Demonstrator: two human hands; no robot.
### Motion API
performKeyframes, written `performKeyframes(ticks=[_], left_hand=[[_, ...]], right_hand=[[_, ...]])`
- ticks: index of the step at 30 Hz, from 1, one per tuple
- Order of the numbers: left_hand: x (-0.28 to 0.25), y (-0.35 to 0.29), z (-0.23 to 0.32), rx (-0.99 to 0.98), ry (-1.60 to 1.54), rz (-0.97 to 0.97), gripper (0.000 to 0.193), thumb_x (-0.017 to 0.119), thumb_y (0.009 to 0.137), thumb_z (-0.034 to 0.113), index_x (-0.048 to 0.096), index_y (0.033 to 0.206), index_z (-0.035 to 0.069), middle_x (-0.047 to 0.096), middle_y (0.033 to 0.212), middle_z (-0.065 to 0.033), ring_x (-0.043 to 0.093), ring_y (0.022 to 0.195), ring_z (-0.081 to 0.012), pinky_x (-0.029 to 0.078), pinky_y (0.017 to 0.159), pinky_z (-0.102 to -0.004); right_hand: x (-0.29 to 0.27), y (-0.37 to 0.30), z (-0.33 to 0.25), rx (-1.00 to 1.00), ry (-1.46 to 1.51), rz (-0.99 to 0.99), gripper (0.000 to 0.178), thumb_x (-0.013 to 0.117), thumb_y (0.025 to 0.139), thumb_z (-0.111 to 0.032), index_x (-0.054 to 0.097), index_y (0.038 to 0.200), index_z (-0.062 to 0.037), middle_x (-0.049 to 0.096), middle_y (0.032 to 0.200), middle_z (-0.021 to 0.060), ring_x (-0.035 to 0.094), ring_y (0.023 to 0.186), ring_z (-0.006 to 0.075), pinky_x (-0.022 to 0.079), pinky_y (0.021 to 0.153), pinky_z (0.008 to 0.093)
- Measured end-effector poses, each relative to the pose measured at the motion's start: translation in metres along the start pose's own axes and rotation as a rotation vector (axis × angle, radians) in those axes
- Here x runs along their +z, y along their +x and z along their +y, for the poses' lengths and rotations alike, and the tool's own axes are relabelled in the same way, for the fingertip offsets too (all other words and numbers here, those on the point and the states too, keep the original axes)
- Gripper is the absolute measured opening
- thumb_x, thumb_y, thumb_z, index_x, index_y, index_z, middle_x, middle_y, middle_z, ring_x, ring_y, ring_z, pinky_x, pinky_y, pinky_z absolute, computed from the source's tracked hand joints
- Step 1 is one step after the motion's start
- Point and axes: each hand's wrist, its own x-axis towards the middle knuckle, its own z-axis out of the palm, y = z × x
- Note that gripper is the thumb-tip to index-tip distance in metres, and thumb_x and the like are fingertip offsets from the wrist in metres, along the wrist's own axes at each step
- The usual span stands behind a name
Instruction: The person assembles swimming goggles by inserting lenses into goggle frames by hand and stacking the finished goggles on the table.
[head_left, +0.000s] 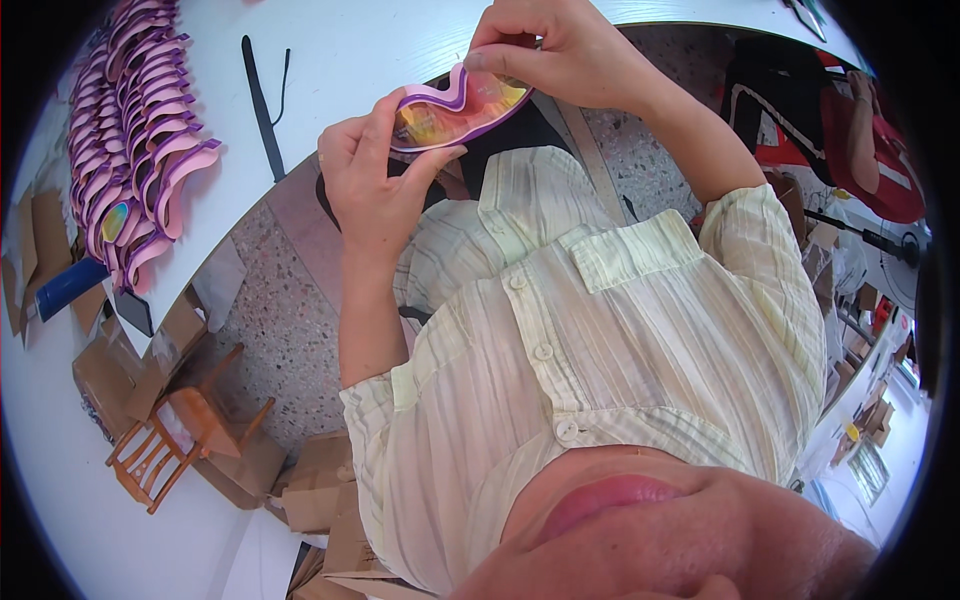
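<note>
Near the table's front edge I hold a pair of goggles (437, 133) with a shiny yellow-orange lens, a purple rim and a pink inner edge. My left hand (375, 175) grips the left end of it, thumb below and fingers above. My right hand (560, 50) pinches the pink edge on the other side, just right of the nose dip. What lies exactly between those right fingertips is too small to make out. On the white table to the left, long overlapping rows of pink and purple goggle frames (165, 130) are laid out.
A black strap (262, 110) lies on the white table (340, 50). By the rows' near end are a blue cylinder (70, 288) and a dark phone-like slab (133, 312). A wooden chair (190, 435) and cardboard boxes (325, 485) stand below left. Another person in red (870, 150) is at far right.
</note>
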Motion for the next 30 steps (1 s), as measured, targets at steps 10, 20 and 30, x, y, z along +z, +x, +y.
performKeyframes(ticks=[10,20,30], left_hand=[[-0.01,0.003,-0.008,-0.062,-0.091,0.005,0.07,0.097,0.062,0.025,0.071,0.126,0.012,0.056,0.102,-0.0038,0.061,0.087,-0.0163,0.054,0.077,-0.0305],[-0.012,0.001,-0.022,-0.147,-0.351,0.051,0.072,0.098,0.059,0.028,0.071,0.125,0.013,0.055,0.098,-0.0027,0.06,0.087,-0.0157,0.053,0.077,-0.0284],[-0.032,0.016,-0.017,-0.053,-0.081,0.107,0.07,0.097,0.059,0.032,0.072,0.122,0.014,0.056,0.094,-0.0033,0.059,0.086,-0.0196,0.052,0.077,-0.0321]], right_hand=[[0.02,-0.004,0.013,-0.142,0.027,0.042,0.041,0.079,0.086,-0.032,0.07,0.115,-0.0045,0.068,0.102,0.0164,0.064,0.093,0.0328,0.052,0.082,0.0387],[0.017,0.024,-0.013,-0.499,-0.179,-0.078,0.051,0.081,0.082,-0.042,0.068,0.118,-0.0074,0.061,0.11,0.0162,0.058,0.101,0.0357,0.047,0.091,0.0448],[0.02,0.068,-0.034,-0.249,-0.081,-0.213,0.014,0.076,0.081,-0.016,0.069,0.086,-0.0046,0.065,0.093,0.016,0.061,0.091,0.035,0.05,0.08,0.043]])
